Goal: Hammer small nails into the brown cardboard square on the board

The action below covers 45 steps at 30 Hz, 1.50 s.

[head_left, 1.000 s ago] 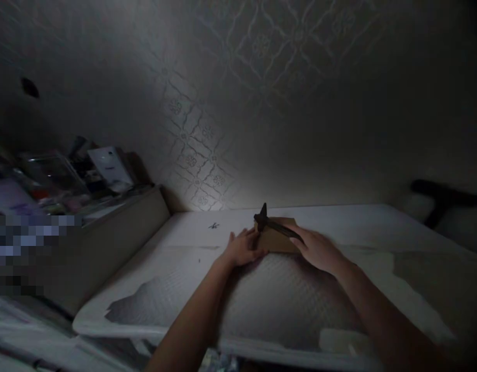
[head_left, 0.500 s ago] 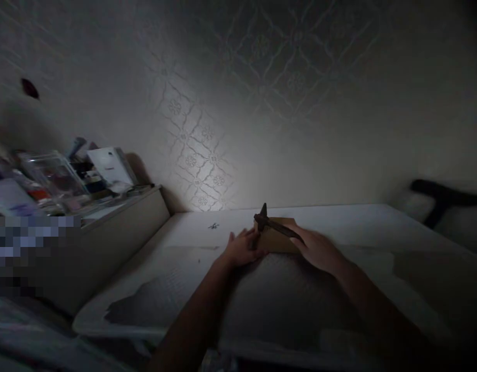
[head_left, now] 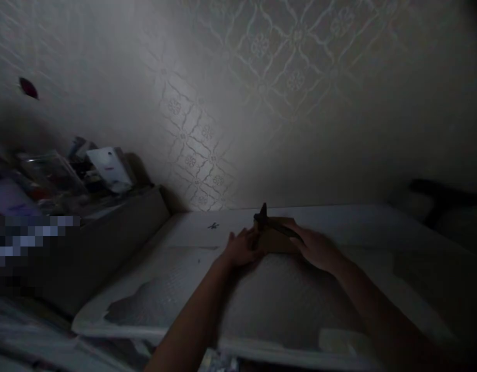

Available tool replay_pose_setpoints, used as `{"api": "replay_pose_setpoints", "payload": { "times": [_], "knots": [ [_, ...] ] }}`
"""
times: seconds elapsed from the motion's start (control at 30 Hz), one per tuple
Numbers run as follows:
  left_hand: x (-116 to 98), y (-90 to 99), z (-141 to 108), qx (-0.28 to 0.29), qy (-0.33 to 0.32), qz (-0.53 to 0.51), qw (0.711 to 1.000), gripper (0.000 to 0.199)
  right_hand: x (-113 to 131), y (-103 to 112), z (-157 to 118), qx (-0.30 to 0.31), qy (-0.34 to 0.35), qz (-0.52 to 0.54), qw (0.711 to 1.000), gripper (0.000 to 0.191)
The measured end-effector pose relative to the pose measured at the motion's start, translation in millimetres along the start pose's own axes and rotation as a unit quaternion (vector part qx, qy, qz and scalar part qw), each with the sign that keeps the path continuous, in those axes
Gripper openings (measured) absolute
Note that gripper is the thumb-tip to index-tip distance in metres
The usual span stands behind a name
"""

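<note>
A hammer (head_left: 279,226) with a dark head and handle is in my right hand (head_left: 318,249), whose fingers are closed round the handle's end. Its head is over the left end of a brown block (head_left: 279,243), which looks like wood or card. My left hand (head_left: 243,248) is against the block's left end, its fingers curled onto the edge. Whether a nail is between those fingers and the hammer head is too dark to tell. Several small dark pieces that look like nails (head_left: 213,226) lie on the white table to the left.
The white table (head_left: 191,235) meets a patterned wall behind. On the left, a raised cabinet (head_left: 125,222) carries a white box (head_left: 111,168) and clutter. A dark T-shaped object (head_left: 442,199) is at the far right. A grey sheet or patch covers the table's near part.
The light has shifted, with the hands and block now darker and the upper wall brighter. Both hands, the hammer and the block are in nearly the same place.
</note>
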<state>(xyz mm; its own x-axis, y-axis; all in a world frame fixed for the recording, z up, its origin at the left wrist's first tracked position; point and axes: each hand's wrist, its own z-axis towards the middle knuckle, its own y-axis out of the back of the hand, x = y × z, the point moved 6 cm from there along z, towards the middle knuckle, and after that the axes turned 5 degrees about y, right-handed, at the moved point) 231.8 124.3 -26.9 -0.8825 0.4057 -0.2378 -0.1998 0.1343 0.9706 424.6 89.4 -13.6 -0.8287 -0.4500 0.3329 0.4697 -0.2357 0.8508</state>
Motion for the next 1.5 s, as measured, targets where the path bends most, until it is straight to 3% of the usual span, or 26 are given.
{"api": "replay_pose_setpoints", "payload": {
  "times": [1.5],
  "knots": [
    [0.6, 0.0, -0.2, -0.001, 0.004, -0.002, 1.0, 0.074, 0.3, 0.7, 0.7, 0.009, 0.003, 0.006, 1.0, 0.043]
  ]
}}
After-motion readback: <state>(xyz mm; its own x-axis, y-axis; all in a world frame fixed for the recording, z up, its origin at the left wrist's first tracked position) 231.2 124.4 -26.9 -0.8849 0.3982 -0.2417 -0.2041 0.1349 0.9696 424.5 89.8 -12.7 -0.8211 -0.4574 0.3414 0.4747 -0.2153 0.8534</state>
